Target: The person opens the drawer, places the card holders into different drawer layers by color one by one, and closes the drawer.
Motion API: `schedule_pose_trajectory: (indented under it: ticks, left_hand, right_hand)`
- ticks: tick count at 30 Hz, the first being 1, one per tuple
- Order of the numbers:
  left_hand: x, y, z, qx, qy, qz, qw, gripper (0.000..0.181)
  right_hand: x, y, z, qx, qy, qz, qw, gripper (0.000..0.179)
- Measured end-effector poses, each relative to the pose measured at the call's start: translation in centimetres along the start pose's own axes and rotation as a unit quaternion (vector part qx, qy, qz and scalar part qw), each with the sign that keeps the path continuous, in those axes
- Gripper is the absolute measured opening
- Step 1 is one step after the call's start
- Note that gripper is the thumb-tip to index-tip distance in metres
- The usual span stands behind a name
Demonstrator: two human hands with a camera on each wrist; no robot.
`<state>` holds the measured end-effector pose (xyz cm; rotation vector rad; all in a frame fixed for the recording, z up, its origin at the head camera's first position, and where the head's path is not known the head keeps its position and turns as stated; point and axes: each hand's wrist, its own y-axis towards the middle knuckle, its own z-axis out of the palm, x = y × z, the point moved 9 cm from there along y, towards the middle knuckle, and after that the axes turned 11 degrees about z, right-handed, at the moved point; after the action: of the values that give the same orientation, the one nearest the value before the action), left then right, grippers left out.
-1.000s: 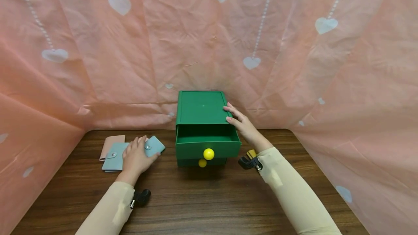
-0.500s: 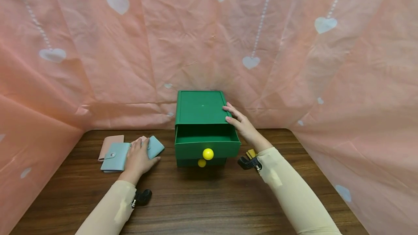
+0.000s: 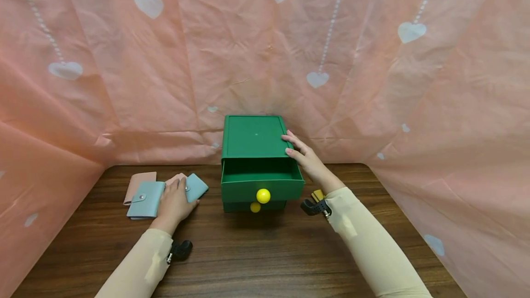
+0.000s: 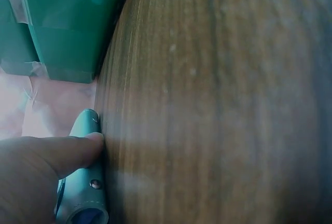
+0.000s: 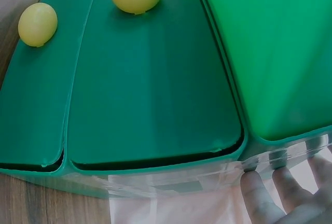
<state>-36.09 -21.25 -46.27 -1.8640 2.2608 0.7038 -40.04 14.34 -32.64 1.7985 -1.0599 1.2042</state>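
Observation:
My left hand (image 3: 173, 201) is over a small light-blue card holder (image 3: 196, 187) with a snap, on the table's left side. In the left wrist view its thumb (image 4: 85, 151) curls over the card holder's edge. The other fingers reach over a pink card holder (image 3: 175, 178) beside it, and their grip is partly hidden. At the centre stands a green drawer box (image 3: 253, 136); its upper drawer (image 3: 244, 191) is pulled out, with a yellow knob (image 3: 263, 196). My right hand (image 3: 308, 162) rests straight fingers against the box's upper right edge.
Another light-blue card holder (image 3: 146, 200) and a pink one (image 3: 140, 185) overlap left of my hand. A lower drawer with a yellow knob (image 3: 255, 207) sits below the upper one. A yellow object (image 3: 318, 195) is partly hidden by my right wrist. Pink curtain (image 3: 364, 105) encloses the table.
My left hand has settled lower over the light-blue card holder, with its fingers drawn closer together and its thumb pulled in. My right hand has stayed against the drawer box.

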Motion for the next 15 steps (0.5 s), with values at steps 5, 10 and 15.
schedule_pose_trajectory:
  ticks: [5,10,15]
  left_hand:
    - [-0.20,-0.07,-0.02,0.004,0.018,-0.002,0.9998,0.086]
    - [-0.22,-0.25,-0.03,0.012,0.035,-0.009,0.9993,0.087]
    - [-0.30,-0.39,-0.20,0.015,0.047,-0.004,0.9988,0.087]
  right_hand:
    - [-0.02,0.01,0.01,0.000,0.001,-0.002,1.0000,0.050]
    - [0.01,-0.01,0.13,0.003,-0.003,0.000,1.0000,0.050]
    - [0.01,0.05,0.19,0.004,-0.008,0.001,1.0000,0.050]
